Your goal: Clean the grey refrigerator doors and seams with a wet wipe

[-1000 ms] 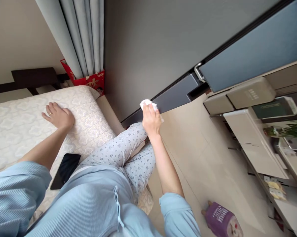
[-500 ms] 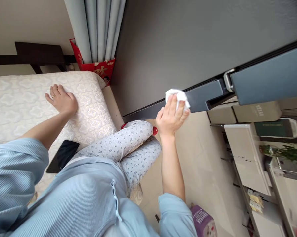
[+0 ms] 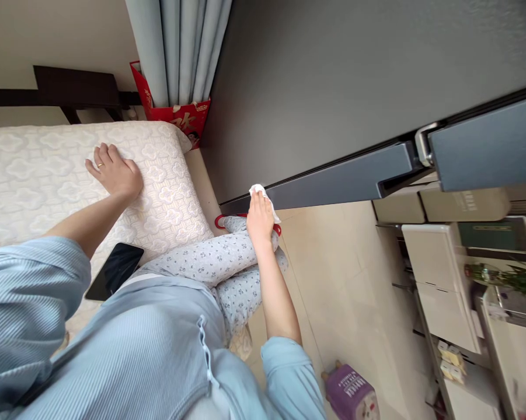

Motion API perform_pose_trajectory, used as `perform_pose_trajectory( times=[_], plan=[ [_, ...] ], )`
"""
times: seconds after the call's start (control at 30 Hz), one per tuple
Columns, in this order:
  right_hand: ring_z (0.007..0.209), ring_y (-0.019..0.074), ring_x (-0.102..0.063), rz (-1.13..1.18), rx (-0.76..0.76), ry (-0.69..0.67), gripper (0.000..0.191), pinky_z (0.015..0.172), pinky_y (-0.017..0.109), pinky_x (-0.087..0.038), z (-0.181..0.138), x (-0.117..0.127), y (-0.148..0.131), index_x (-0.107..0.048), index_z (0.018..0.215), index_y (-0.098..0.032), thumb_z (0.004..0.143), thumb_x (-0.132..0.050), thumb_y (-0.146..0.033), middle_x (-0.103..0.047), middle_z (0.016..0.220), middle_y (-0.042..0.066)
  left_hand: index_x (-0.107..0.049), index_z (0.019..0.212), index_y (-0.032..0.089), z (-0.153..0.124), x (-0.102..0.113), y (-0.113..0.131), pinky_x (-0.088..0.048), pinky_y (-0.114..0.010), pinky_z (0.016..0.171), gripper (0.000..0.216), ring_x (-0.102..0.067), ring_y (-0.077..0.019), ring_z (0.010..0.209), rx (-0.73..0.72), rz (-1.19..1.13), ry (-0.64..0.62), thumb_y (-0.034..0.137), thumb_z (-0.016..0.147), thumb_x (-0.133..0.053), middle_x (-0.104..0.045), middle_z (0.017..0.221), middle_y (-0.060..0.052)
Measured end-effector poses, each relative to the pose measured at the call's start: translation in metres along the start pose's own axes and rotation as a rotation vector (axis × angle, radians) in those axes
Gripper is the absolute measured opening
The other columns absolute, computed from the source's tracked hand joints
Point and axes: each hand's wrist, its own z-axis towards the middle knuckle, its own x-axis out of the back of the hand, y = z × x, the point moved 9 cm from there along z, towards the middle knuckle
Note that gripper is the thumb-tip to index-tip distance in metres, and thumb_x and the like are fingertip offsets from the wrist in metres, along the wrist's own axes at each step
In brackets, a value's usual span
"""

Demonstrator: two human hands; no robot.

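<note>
My left hand point(image 3: 117, 173) rests flat on the cream quilted bedspread point(image 3: 21, 175), fingers spread and a ring on one of them. With my right hand point(image 3: 260, 219) I press a white tissue point(image 3: 269, 201) against the blue-grey edge of a door point(image 3: 333, 182), near its lower end. The tissue sticks out past my fingertips and along one side of the hand. A dark-screened phone point(image 3: 116, 269) lies on the bed beside my hip.
Light curtains point(image 3: 179, 46) hang into a red gift bag point(image 3: 186, 119) by the bed's corner. A metal latch point(image 3: 424, 143) sits farther along the door edge. On the tiled floor stands a purple package point(image 3: 349, 388). White cabinets point(image 3: 435, 256) and a plant point(image 3: 523, 283) are at the right.
My right hand has slid left and downward along the door edge with the tissue. My left hand stays on the bed. The view has shifted slightly.
</note>
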Motion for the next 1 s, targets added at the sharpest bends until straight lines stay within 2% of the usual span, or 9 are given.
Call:
perform_pose_trajectory(
  times=[0.1, 0.23, 0.37, 0.47, 0.67, 0.73, 0.83, 0.9, 1.0],
  plan=[
    [0.163, 0.0199, -0.021, 0.013, 0.032, -0.086, 0.065, 0.137, 0.041, -0.019, 0.003, -0.012, -0.009, -0.028, 0.162, 0.001, 0.099, -0.015, -0.005, -0.019, 0.171, 0.012, -0.044, 0.151, 0.006, -0.001, 0.001, 0.001, 0.001, -0.058, 0.129, 0.058, -0.020, -0.0297, 0.157, 0.002, -0.007, -0.005, 0.019, 0.095, -0.041, -0.034, 0.165, -0.017],
    [0.163, 0.0201, -0.023, 0.027, 0.063, -0.157, 0.065, 0.138, 0.039, -0.018, 0.007, -0.017, -0.016, -0.034, 0.160, 0.003, 0.098, -0.017, -0.004, -0.023, 0.170, 0.013, -0.044, 0.152, 0.006, -0.001, 0.000, 0.001, 0.001, -0.058, 0.130, 0.059, -0.020, -0.0296, 0.158, 0.008, -0.012, -0.009, 0.019, 0.094, -0.041, -0.034, 0.165, -0.017],
    [0.163, 0.0200, -0.022, -0.002, -0.039, -0.075, 0.063, 0.138, 0.041, -0.017, 0.007, -0.006, -0.010, -0.033, 0.162, 0.000, 0.100, -0.018, -0.007, -0.024, 0.170, 0.013, -0.044, 0.151, 0.005, 0.000, -0.001, 0.001, 0.000, -0.059, 0.130, 0.059, -0.021, -0.0307, 0.157, 0.011, 0.007, -0.004, 0.018, 0.094, -0.041, -0.035, 0.165, -0.017],
    [0.161, 0.0231, -0.026, -0.033, -0.144, 0.108, 0.063, 0.137, 0.046, -0.021, 0.004, 0.027, 0.005, -0.031, 0.164, -0.005, 0.102, -0.023, -0.011, -0.027, 0.170, 0.012, -0.045, 0.151, 0.005, 0.000, -0.001, 0.001, -0.001, -0.060, 0.130, 0.058, -0.021, -0.0308, 0.158, 0.008, -0.006, 0.006, 0.018, 0.094, -0.042, -0.035, 0.165, -0.016],
    [0.161, 0.0360, -0.022, -0.111, -0.385, 0.622, 0.060, 0.130, 0.067, -0.019, -0.009, 0.139, 0.051, -0.046, 0.159, -0.011, 0.104, -0.029, -0.029, -0.034, 0.167, 0.015, -0.043, 0.149, 0.002, 0.000, 0.000, 0.001, -0.002, -0.064, 0.126, 0.055, -0.020, -0.0285, 0.158, -0.019, -0.001, 0.005, 0.020, 0.097, -0.043, -0.034, 0.164, -0.020],
    [0.161, 0.0382, -0.021, -0.147, -0.415, 0.736, 0.060, 0.128, 0.070, -0.019, -0.014, 0.158, 0.058, -0.048, 0.158, -0.011, 0.104, -0.030, -0.030, -0.034, 0.167, 0.015, -0.041, 0.147, -0.001, 0.000, 0.000, 0.004, -0.004, -0.069, 0.120, 0.051, -0.014, -0.0278, 0.160, -0.048, 0.000, -0.004, 0.024, 0.102, -0.038, -0.033, 0.163, -0.023],
    [0.159, 0.0390, -0.027, -0.158, -0.401, 0.707, 0.061, 0.126, 0.071, -0.022, -0.012, 0.146, 0.058, -0.044, 0.159, -0.010, 0.105, -0.029, -0.031, -0.035, 0.166, 0.018, -0.041, 0.147, 0.001, 0.000, 0.001, 0.003, -0.005, -0.069, 0.122, 0.052, -0.015, -0.0280, 0.160, -0.045, 0.013, 0.003, 0.028, 0.103, -0.034, -0.034, 0.162, -0.022],
    [0.157, 0.0377, -0.032, -0.141, -0.378, 0.601, 0.061, 0.126, 0.068, -0.026, -0.009, 0.118, 0.053, -0.039, 0.162, -0.009, 0.105, -0.029, -0.031, -0.036, 0.165, 0.019, -0.041, 0.149, 0.000, 0.000, 0.000, 0.002, -0.004, -0.066, 0.122, 0.055, -0.019, -0.0261, 0.159, -0.039, 0.009, 0.006, 0.026, 0.101, -0.040, -0.035, 0.163, -0.019],
    [0.157, 0.0326, -0.035, -0.118, -0.325, 0.423, 0.061, 0.128, 0.059, -0.031, -0.008, 0.068, 0.039, -0.030, 0.165, -0.014, 0.105, -0.029, -0.026, -0.032, 0.168, 0.015, -0.042, 0.150, 0.000, 0.000, 0.000, 0.001, -0.002, -0.063, 0.124, 0.057, -0.020, -0.0259, 0.158, -0.037, -0.012, 0.016, 0.021, 0.098, -0.043, -0.035, 0.163, -0.019]
  ],
)
